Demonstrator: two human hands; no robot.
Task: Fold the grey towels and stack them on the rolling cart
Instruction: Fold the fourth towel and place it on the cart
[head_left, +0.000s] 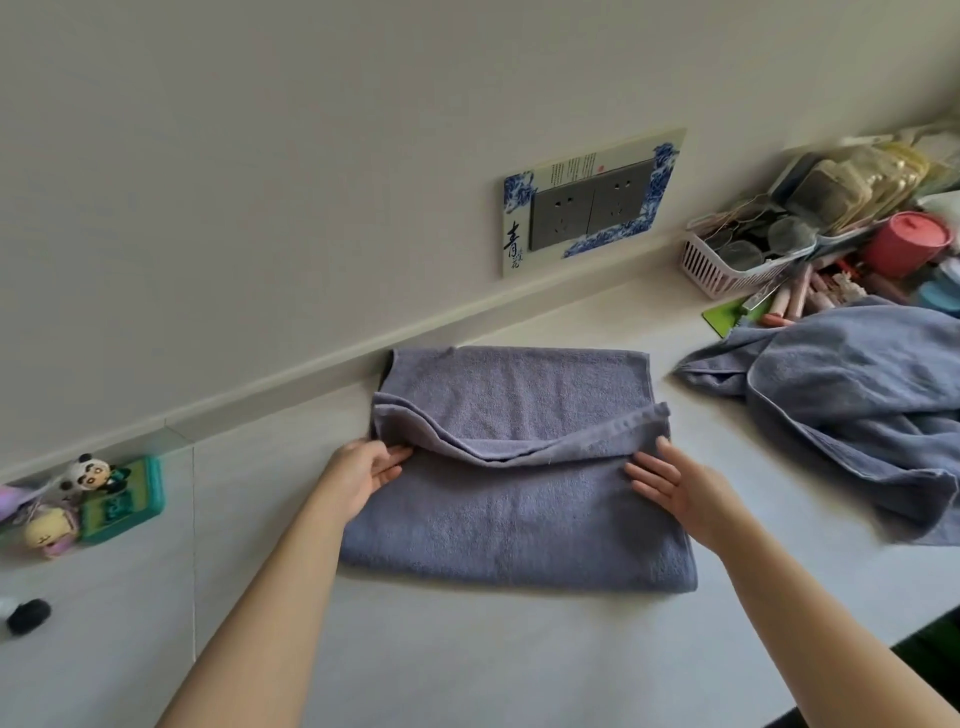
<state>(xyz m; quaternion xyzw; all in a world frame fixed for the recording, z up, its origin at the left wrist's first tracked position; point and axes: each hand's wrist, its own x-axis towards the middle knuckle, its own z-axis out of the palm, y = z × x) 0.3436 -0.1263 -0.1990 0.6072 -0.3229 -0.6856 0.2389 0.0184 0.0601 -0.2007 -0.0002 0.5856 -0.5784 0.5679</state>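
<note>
Grey towels: one folded (514, 499), one crumpled (852, 410).

Grey towel (514, 499) half-folded, flat; second towel (852, 395) crumpled at right.

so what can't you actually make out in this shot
Head view only:
- Rolling cart: nowhere in frame.
- Crumpled grey towel: cut off by the right edge.
- Left hand: fingertips hidden under the towel being folded, grip unclear.
- Pink basket: contents too jumbled to identify.
- Wall plate: small print unreadable.
</note>
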